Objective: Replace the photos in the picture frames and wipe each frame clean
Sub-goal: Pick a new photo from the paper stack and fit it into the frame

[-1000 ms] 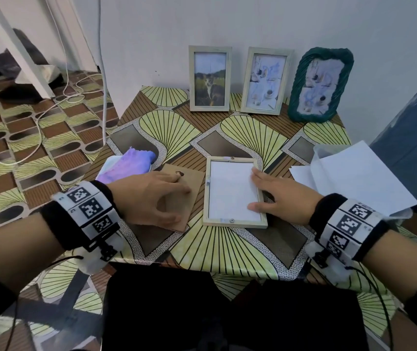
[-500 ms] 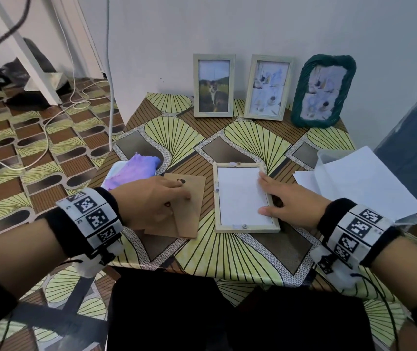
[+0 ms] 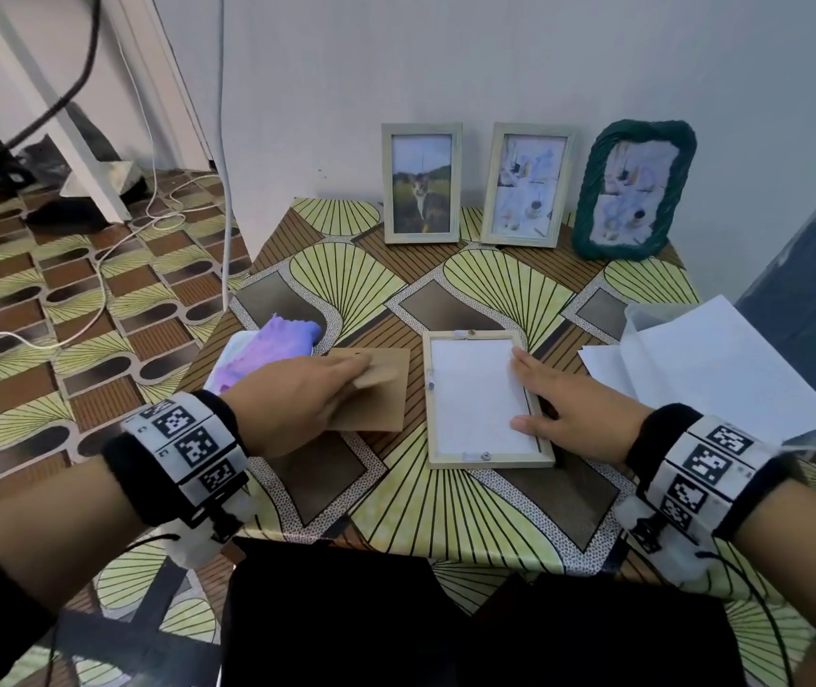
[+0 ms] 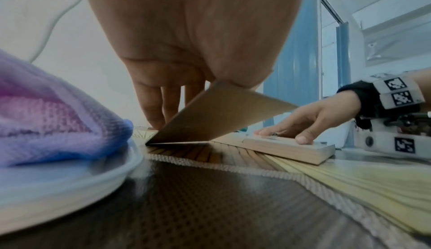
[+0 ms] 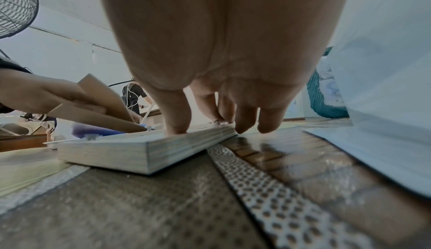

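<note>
A pale wooden frame (image 3: pixel 490 461) lies face down mid-table with white paper (image 3: pixel 470 394) filling its back. My right hand (image 3: pixel 544 394) rests on its right rail, fingers straight, thumb on the near corner; the right wrist view shows the fingertips (image 5: pixel 177 125) pressing the frame (image 5: pixel 140 151). Left of it, my left hand (image 3: pixel 361 379) pinches the brown backing board (image 3: pixel 376 404). In the left wrist view the board (image 4: pixel 217 116) is tilted, far edge on the table, near edge raised between thumb and fingers (image 4: pixel 151 109).
Three frames stand against the wall: a cat photo (image 3: pixel 421 183), a pale one (image 3: pixel 527 183) and a green woven one (image 3: pixel 636 188). A purple cloth (image 3: pixel 272 359) lies on a white plate (image 4: pixel 70 184) at left. Loose white sheets (image 3: pixel 718 359) lie at right.
My left hand lay flat on the backing board; now it pinches the board and has raised its near edge. The right hand stays on the frame.
</note>
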{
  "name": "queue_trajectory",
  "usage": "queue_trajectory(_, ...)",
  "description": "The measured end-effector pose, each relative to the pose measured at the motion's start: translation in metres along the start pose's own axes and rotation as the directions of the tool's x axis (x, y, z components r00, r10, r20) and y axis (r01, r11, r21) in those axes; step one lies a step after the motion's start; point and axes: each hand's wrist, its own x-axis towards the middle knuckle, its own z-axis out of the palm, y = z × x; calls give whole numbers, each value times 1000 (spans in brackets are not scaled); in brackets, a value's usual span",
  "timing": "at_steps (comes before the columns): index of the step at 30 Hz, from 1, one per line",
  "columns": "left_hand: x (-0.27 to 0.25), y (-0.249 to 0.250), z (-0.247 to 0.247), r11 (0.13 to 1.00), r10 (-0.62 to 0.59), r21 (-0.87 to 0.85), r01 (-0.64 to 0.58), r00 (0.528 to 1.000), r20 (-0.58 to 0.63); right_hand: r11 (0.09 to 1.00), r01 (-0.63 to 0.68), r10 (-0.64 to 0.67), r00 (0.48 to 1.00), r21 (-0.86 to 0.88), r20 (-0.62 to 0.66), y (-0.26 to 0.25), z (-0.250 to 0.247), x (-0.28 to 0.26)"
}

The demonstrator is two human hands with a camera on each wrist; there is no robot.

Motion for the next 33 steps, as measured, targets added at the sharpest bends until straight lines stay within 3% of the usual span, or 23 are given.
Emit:
queue_trajectory(2, 2, 1, -5, 998, -56, -11, 55, 992, -116, 1000, 10, -9, 1000, 25, -17, 1, 1, -1)
queue_trajectory(4, 4, 2, -10, 996, -90, -18, 88, 984, -151, 998, 20, -18, 999, 54, -43, 1, 0, -1)
queue_trajectory(7, 10, 12, -13, 976, -55, -217, 14, 982, -182, 997, 17, -12, 998, 71, -65, 3, -1, -3)
queue_trajectory(10, 24, 29, -14, 959, 16, -274, -75, 978, -210, 997, 14, -9, 998, 76, -67, 5, -4, -6)
queue_trajectory(13, 43, 49, -11, 981, 96, -161, -112, 990, -105, 997, 14, -10, 998, 73, -58, 5, -8, -8)
queue_trajectory(16, 54, 68, -5, 990, 110, 79, -115, 992, 68, 996, -4, 8, 999, 87, -43, 3, -10, -10)
queue_trajectory(19, 57, 80, 4, 962, 157, 204, -179, 980, 120, 994, -13, 18, 999, 107, -47, 1, -12, -11)
queue_trajectory(24, 65, 91, 13, 940, 163, 274, -203, 973, 163, 993, 3, 0, 1000, 122, -28, 4, -14, -12)
queue_trajectory(33, 82, 109, 13, 956, 135, 208, -206, 941, 311, 990, -9, 10, 1000, 143, -4, 8, -15, -11)
